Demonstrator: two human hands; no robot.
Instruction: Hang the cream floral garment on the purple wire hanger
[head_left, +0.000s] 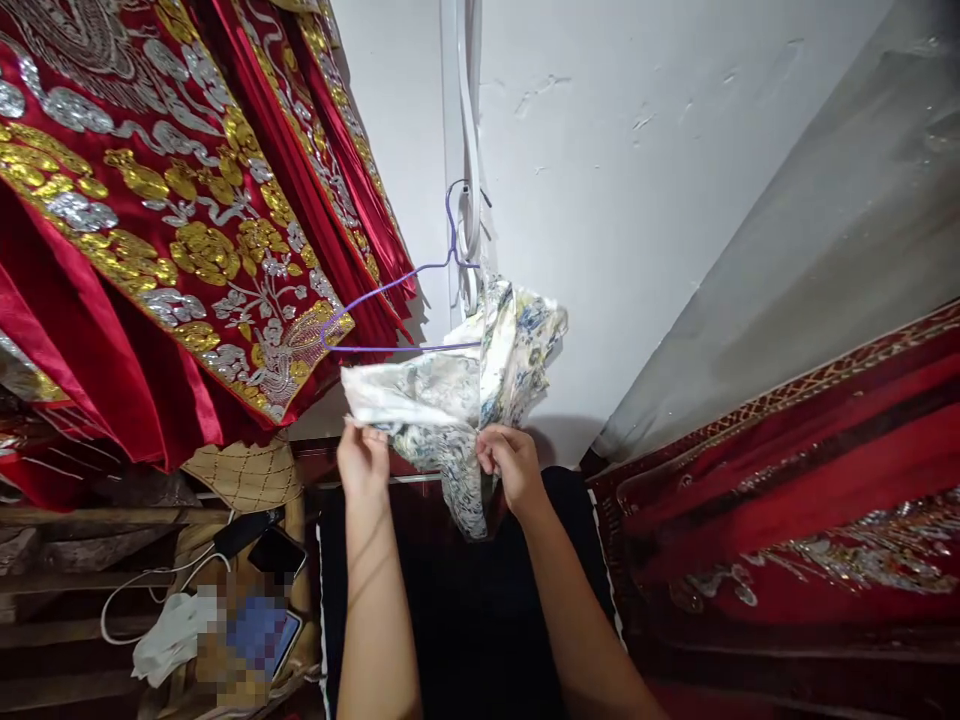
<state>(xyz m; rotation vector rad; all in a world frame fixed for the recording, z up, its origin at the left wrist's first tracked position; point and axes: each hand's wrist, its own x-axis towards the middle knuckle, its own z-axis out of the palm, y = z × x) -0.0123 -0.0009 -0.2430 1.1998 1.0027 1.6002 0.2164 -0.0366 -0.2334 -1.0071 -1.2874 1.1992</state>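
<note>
A purple wire hanger point(375, 290) hangs by its hook near a white cable strip on the wall. A pale floral garment point(420, 400), patterned in blue, grey and yellow, hangs on the hanger's right half, while the left half is bare. My left hand point(363, 460) pinches the garment's left edge below the hanger's lower bar. With closed fingers, my right hand point(511, 464) grips the cloth near its middle, at a seam. The lower end of the garment dangles between my hands. Which kind of garment it is, I cannot tell.
Red embroidered costumes point(202, 240) with gold and silver sequins hang at the left. A phone point(277, 555), a white cable and crumpled tissue point(176, 635) lie on a wooden seat at lower left. More red sequined fabric point(810, 550) fills the right side below a grey sheet point(780, 270).
</note>
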